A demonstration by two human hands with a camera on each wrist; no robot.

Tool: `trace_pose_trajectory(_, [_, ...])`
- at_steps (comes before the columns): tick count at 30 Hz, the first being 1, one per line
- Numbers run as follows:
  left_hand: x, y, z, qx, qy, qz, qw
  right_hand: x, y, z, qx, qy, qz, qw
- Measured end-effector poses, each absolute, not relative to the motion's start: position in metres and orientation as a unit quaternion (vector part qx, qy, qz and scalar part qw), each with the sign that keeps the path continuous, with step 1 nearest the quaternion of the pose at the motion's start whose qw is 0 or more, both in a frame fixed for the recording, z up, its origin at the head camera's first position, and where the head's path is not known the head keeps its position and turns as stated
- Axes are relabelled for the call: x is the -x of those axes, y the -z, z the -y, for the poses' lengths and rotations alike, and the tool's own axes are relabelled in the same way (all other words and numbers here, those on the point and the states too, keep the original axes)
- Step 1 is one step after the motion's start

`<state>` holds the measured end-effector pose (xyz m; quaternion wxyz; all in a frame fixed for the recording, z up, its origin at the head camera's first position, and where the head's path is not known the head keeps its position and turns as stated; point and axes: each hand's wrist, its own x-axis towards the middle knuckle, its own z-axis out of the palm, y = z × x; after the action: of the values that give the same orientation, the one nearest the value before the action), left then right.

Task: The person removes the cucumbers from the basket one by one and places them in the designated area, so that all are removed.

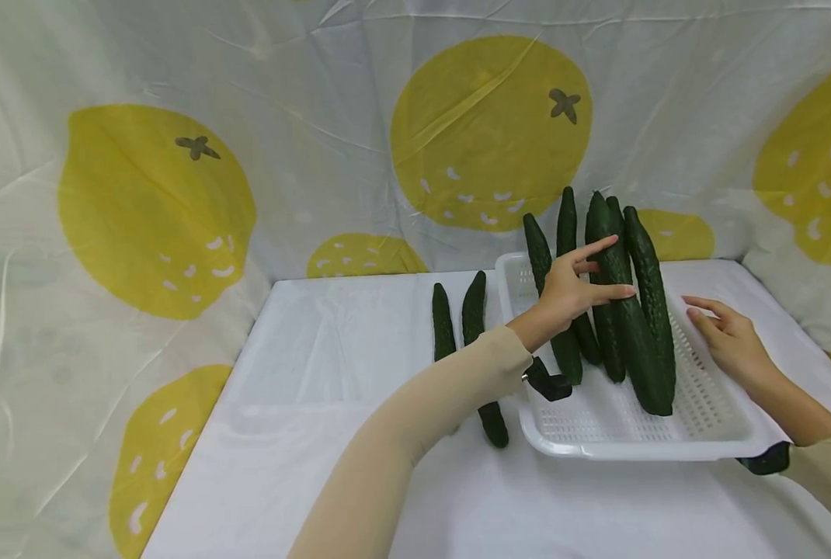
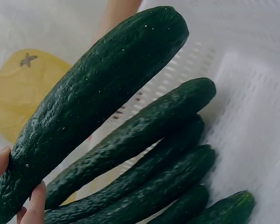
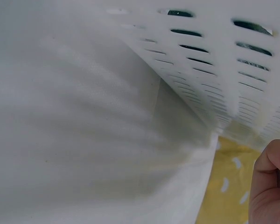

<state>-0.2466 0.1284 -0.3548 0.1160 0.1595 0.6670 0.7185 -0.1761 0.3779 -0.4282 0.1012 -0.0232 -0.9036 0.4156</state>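
Left hand point(image 1: 571, 293)'s got a big cucumber point(image 2: 93, 84) pinched between thumb and fingers over the white plastic basket point(image 1: 618, 452); several other cucumbers point(image 1: 648, 248) are in. Looks mostly done, two loose cucumbers point(image 1: 474, 310) left on the table point(image 1: 318, 341), left side. Right hand point(image 1: 733, 345)'s bent at the right rim, can't tell if gripping.

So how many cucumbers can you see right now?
8: two cucumbers on the table; five inside the white basket, clearest from the left wrist; one pinched in the left grip. More may be hidden behind these.
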Motion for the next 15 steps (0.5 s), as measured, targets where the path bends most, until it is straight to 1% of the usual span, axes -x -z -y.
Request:
trace_pose_trajectory(7, [0.252,0.342,-0.105,-0.175,-0.751,-0.626,0.114,0.177,0.427,-0.377,0.015,-0.429,0.897,0.110])
trace_pose_trajectory(12, [0.254,0.336,-0.086,-0.189,-0.766,-0.601,0.125,0.176,0.427,-0.378,0.018,-0.435,0.895,0.103])
trace_pose_trajectory(15, [0.255,0.332,-0.075,-0.194,-0.762,-0.606,0.116,0.176,0.428,-0.379,0.019,-0.442,0.891,0.098])
